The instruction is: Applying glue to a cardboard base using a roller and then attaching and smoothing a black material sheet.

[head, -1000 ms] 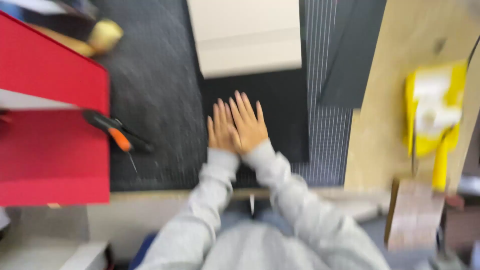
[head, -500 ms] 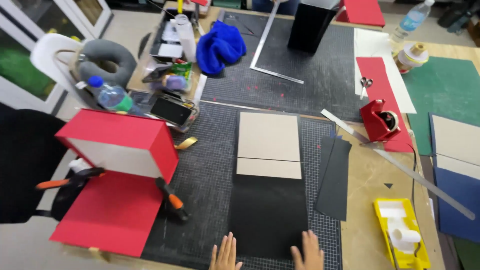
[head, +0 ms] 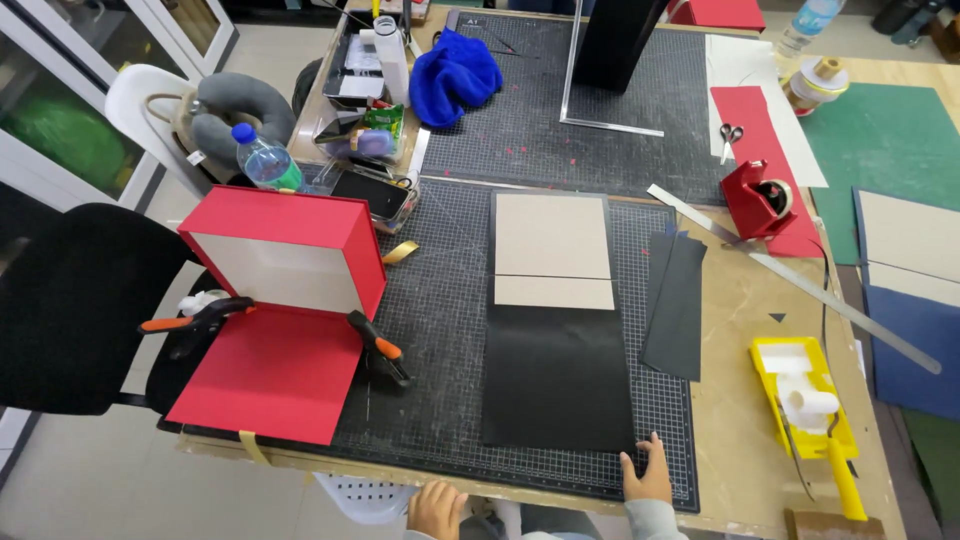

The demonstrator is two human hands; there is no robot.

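right hand (head: 648,472) flat, fingers spread, touching near corner of matte black sheet (head: 560,375) on gridded cutting mat (head: 440,300) | left hand (head: 437,508) loosely curled, empty, at bench edge, partly cut off

Right hand (head: 648,472) flat, left hand (head: 437,509) curled

Cardboard panels (head: 553,250) lie on the sheet (head: 558,375), box (head: 283,300) left.

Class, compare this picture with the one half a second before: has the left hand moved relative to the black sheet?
Yes. The left hand has slid left and back, off the black sheet, past the mat's near edge.
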